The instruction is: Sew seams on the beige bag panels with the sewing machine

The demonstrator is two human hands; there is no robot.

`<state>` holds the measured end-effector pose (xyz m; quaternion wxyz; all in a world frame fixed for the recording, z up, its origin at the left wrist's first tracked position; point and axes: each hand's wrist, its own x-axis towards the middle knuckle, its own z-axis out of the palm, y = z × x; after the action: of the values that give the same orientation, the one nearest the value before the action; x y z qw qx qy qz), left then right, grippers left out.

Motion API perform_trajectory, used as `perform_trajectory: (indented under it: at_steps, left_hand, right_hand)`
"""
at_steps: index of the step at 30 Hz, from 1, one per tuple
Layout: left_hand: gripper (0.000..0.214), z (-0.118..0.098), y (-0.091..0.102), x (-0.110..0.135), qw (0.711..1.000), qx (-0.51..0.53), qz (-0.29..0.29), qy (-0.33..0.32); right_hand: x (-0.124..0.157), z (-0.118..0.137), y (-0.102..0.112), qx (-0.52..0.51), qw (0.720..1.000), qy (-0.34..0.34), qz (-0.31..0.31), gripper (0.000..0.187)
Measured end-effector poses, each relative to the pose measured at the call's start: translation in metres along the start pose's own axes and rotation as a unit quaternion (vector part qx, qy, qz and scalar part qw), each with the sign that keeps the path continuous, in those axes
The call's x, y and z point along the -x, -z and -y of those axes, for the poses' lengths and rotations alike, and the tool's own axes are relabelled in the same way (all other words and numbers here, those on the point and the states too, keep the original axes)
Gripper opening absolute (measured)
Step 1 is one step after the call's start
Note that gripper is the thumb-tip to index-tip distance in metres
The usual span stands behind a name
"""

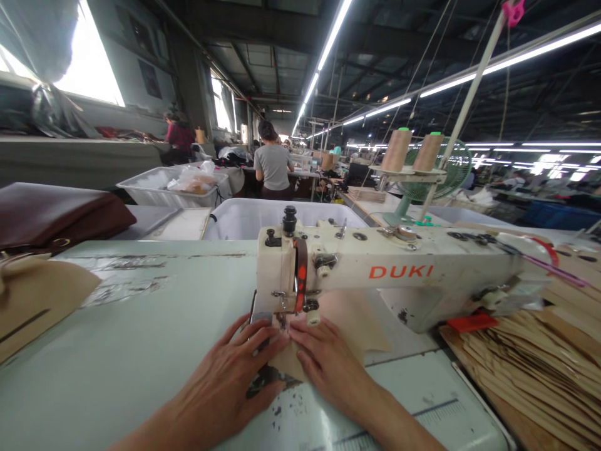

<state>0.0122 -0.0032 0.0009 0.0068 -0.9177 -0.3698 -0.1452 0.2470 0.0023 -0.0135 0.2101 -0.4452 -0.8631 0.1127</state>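
A white sewing machine with orange lettering stands on the pale green table. Under its arm and needle lies a tan fabric piece. My left hand rests with fingers stretched out just left of the presser foot, its fingertips at the fabric's edge. Flat on the tan piece, to the right of the needle, is my right hand, also with fingers extended. Both hands press down without gripping. The needle and the stitching point are partly hidden by the fingers and the machine head.
Stacked tan pieces lie at the right. A tan panel and a brown leather-like item sit at the left. Behind the machine stand a white bin, thread cones and a green fan. A person works farther back.
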Motion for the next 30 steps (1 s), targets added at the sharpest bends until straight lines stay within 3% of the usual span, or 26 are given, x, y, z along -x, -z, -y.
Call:
perform_trajectory:
  at_steps: [7,12,15,18,24,27,30]
  left_hand:
    - [0.055,-0.001,0.002,-0.001,1.000,0.000,-0.002,0.008]
    - [0.053,-0.003,0.000,-0.002,1.000,-0.003,0.020,0.023]
    - [0.051,-0.003,-0.001,-0.001,0.999,0.000,0.029,0.033]
    - [0.049,-0.001,0.000,0.005,0.998,0.014,0.035,0.048]
    - [0.041,0.000,0.013,0.014,0.995,0.037,0.001,0.087]
    - [0.042,-0.003,0.013,0.006,0.996,0.045,-0.003,0.079]
    - [0.052,-0.004,0.006,0.001,0.998,0.044,0.005,0.053]
  right_hand:
    - [0.003,-0.004,-0.005,0.016,1.000,0.015,-0.012,0.040]
    - [-0.019,-0.015,0.027,0.088,0.993,0.052,0.063,0.032]
    - [-0.043,-0.034,0.043,0.126,0.989,0.015,0.071,0.029]
    - [-0.043,-0.044,0.050,0.148,0.986,-0.007,0.080,0.031]
    - [0.011,-0.005,0.057,0.191,0.977,-0.066,0.062,0.029]
    - [0.013,0.018,0.048,0.183,0.981,-0.062,0.031,0.025]
    - [0.002,0.027,0.027,0.155,0.987,-0.027,0.016,0.034]
